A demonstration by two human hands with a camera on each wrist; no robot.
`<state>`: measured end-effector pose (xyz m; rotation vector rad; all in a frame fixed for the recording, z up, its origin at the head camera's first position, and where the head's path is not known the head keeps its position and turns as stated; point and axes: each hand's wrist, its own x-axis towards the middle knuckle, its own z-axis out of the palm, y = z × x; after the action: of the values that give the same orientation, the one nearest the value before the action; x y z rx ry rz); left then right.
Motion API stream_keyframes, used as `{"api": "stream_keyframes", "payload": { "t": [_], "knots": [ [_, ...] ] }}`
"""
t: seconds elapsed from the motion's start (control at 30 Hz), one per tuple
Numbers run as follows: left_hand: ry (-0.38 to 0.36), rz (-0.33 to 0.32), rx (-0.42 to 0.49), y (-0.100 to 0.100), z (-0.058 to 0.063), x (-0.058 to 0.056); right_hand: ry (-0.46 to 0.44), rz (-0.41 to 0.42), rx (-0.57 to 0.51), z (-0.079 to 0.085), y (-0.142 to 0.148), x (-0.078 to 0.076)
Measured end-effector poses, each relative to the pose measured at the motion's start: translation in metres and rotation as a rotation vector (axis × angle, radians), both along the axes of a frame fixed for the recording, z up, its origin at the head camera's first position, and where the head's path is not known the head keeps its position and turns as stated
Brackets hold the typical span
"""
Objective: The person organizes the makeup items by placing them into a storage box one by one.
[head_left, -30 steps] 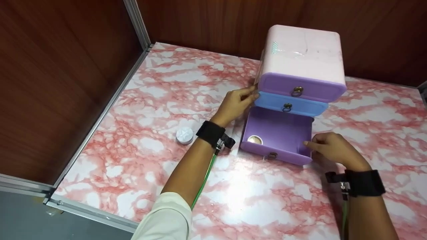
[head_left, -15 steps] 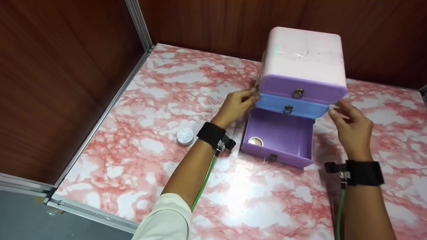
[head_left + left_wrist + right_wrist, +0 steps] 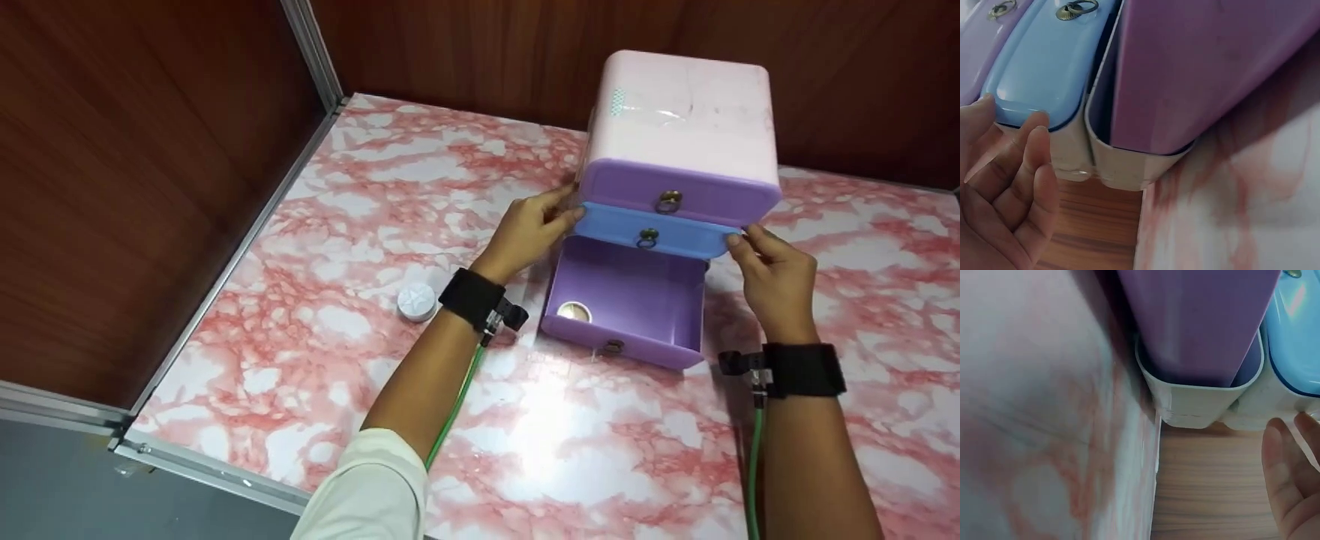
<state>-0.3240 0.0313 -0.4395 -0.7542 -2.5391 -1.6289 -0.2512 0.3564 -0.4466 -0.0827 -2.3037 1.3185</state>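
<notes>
A small chest of drawers (image 3: 690, 112) with a pale pink top stands at the back right. Its blue middle drawer (image 3: 675, 234) has a brass ring pull and looks pushed in. My left hand (image 3: 523, 231) holds that drawer's left edge between thumb and fingers; the left wrist view shows the fingertips (image 3: 1039, 121) at its rounded end. On the opposite side, my right hand (image 3: 780, 283) pinches the right edge. Below, the purple bottom drawer (image 3: 637, 285) is pulled out. A round, pale-rimmed disc (image 3: 574, 312) lies in its front left corner.
A round white lidded tub (image 3: 416, 301) with a star pattern sits on the marbled table (image 3: 360, 300), left of my left wrist. The purple top drawer (image 3: 679, 191) overhangs the blue one. Brown panels (image 3: 465, 60) wall the back and left.
My right hand has left the bottom drawer's right side and moved up to the blue drawer's right edge. My left hand keeps its place at the left edge.
</notes>
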Motion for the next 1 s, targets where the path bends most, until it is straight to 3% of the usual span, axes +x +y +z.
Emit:
{"api": "stream_keyframes", "payload": {
  "t": [0.23, 0.4, 0.53, 0.73, 0.83, 1.0],
  "knots": [
    [0.089, -0.022, -0.194, -0.025, 0.027, 0.018, 0.013, -0.016, 0.001, -0.006, 0.003, 0.0],
    [0.147, -0.068, -0.448, -0.061, 0.04, 0.04, 0.013, -0.018, 0.004, -0.004, 0.0, 0.0],
    [0.137, -0.071, -0.633, -0.085, 0.028, 0.065, 0.027, 0.001, -0.001, 0.0, -0.002, 0.0],
    [0.188, -0.08, -0.73, -0.099, -0.001, 0.093, 0.024, 0.009, 0.007, 0.002, 0.0, 0.0],
    [0.213, -0.12, -0.774, -0.099, -0.011, 0.101, 0.019, 0.013, 0.013, 0.002, 0.0, 0.0],
    [0.171, -0.146, -0.822, -0.095, -0.019, 0.104, 0.022, 0.035, 0.001, 0.0, 0.001, 0.0]
  ]
}}
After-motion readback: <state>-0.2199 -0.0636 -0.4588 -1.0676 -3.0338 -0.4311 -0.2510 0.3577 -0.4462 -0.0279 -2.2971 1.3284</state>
